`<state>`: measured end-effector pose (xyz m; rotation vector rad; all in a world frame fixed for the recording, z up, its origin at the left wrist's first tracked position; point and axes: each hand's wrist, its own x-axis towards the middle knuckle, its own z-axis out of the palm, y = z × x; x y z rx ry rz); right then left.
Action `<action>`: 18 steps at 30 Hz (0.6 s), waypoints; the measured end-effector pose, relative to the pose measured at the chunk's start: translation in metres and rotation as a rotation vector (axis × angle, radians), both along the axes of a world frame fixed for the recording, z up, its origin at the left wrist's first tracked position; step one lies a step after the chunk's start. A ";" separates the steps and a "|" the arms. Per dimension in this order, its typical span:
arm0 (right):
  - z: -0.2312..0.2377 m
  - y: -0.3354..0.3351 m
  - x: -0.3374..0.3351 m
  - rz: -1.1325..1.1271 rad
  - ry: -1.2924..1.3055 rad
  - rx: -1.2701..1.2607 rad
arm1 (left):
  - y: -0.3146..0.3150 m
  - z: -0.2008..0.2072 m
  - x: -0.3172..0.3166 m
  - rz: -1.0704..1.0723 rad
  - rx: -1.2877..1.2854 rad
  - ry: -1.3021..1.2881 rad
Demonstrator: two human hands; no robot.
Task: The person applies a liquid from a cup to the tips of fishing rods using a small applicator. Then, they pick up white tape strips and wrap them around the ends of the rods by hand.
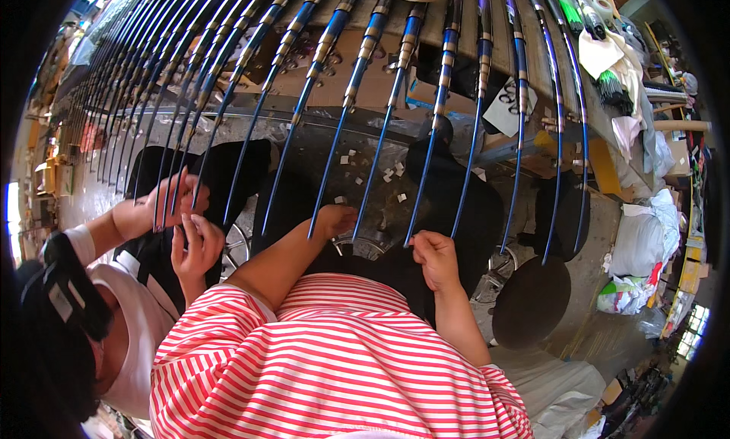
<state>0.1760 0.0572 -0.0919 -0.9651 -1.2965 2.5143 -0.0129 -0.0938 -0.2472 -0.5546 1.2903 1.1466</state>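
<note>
Currently pinching one blue rod (439,112) close to its tip with a narrow, closed right hand (436,260); curling the left hand (340,220) just beside the neighbouring rod (389,114), not managing to tell whether gripping. Probably risking a bent tip or a knock against that neighbour by pulling sideways on so thin an overhang. Jutting lengthwise off the bench (502,36), pointing thin end toward the striped shirt (334,363), slanting slightly left.

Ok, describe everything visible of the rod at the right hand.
The rod is long and glossy, dark at its thick far part, then metallic blue with gold-toned bands, narrowing to a slim blue end. It lies across the table and juts past the edge toward the person. The right hand is at the thin end; whether it grips is unclear.
</note>
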 end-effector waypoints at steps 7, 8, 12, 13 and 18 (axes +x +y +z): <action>0.006 0.034 -0.025 0.167 0.006 -0.024 | 0.008 -0.015 0.007 0.102 0.009 0.129; 0.007 0.037 -0.025 0.186 -0.005 -0.021 | 0.008 -0.017 0.011 0.111 0.013 0.117; 0.006 0.038 -0.014 0.296 -0.080 0.036 | 0.015 -0.021 0.038 0.235 0.020 0.135; 0.003 0.035 -0.007 0.325 -0.112 0.106 | 0.012 -0.024 0.047 0.219 0.070 0.092; -0.004 0.031 0.028 0.297 -0.158 0.172 | 0.008 -0.040 0.093 0.204 0.152 -0.036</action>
